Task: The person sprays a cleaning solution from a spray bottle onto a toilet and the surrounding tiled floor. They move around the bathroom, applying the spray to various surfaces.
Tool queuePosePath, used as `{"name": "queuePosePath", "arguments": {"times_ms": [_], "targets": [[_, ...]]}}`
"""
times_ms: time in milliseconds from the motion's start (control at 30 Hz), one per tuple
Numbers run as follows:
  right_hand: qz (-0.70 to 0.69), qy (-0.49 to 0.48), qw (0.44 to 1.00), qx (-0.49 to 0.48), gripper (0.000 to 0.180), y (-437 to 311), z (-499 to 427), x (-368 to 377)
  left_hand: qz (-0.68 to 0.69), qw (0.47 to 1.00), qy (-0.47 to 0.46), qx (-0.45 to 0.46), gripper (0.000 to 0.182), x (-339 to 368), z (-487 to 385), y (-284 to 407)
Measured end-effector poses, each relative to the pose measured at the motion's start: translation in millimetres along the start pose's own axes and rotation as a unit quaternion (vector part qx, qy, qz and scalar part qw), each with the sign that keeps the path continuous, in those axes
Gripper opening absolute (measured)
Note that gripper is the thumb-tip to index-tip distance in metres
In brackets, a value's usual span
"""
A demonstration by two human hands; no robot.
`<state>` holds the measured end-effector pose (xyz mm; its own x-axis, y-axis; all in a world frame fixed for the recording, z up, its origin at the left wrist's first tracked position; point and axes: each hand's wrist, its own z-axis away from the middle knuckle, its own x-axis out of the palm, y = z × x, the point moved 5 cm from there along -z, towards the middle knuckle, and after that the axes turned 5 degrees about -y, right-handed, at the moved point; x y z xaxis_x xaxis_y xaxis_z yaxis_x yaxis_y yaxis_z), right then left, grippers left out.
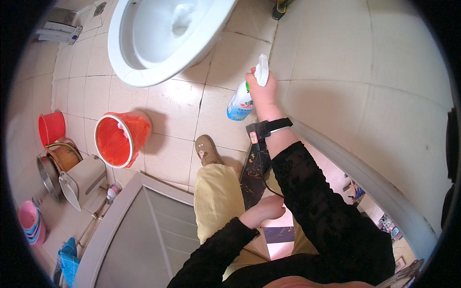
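My right hand (263,88) grips a spray bottle by its white trigger head (263,70). The bottle's white and blue body (239,104), with a green collar and printed writing, hangs tilted above the tiled floor. A black strap with a small device (260,133) sits on my right wrist, and a thin cable runs from it. My left hand (264,208) is lower, in front of my body near that cable. Its fingers curl underneath, so what they hold is hidden. Ahead and to the left is a white toilet bowl (144,77) with an uncovered rim.
A waste bin (138,136) with a red liner stands on the floor. A glazed door (144,230) is at lower left, near a white cistern (84,176), a red bucket (51,127) and pink basins (30,219). My shoe (207,149) is beside a dark threshold (254,172).
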<state>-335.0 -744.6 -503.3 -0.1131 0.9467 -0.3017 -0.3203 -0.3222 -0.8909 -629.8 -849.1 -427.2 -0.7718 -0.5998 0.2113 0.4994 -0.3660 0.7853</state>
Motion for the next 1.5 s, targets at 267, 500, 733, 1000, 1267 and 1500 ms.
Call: {"name": "queuePosePath", "arguments": {"times_ms": [267,500,733,1000,1267,1500], "targets": [[-0.052,0.006,0.996,-0.068,0.025,20.9,-10.8,21.8,-0.193,0.977,-0.064,0.070,0.031,-23.5,1.2,-12.6],[-0.108,0.042,0.985,-0.131,0.026,59.5,-56.9,57.0,-0.401,0.914,-0.063,-0.018,0.029,-100.0,-30.2,-103.7],[-0.022,0.061,0.989,-0.133,0.027,57.8,-74.0,45.6,-0.375,0.913,-0.130,0.094,0.033,-113.4,-65.2,-122.7],[-0.060,0.070,0.978,-0.188,0.024,45.4,-80.4,44.6,-0.416,0.894,-0.160,0.049,0.036,-155.9,-43.8,-108.1],[-0.016,0.119,0.977,-0.177,0.025,37.6,-87.3,40.8,-0.401,0.899,-0.177,0.001,0.033,-166.6,-24.2,-89.8],[-0.018,0.091,0.985,-0.145,0.028,37.3,-91.3,40.6,-0.388,0.910,-0.145,0.006,0.031,-169.7,-31.1,-100.4]]}}
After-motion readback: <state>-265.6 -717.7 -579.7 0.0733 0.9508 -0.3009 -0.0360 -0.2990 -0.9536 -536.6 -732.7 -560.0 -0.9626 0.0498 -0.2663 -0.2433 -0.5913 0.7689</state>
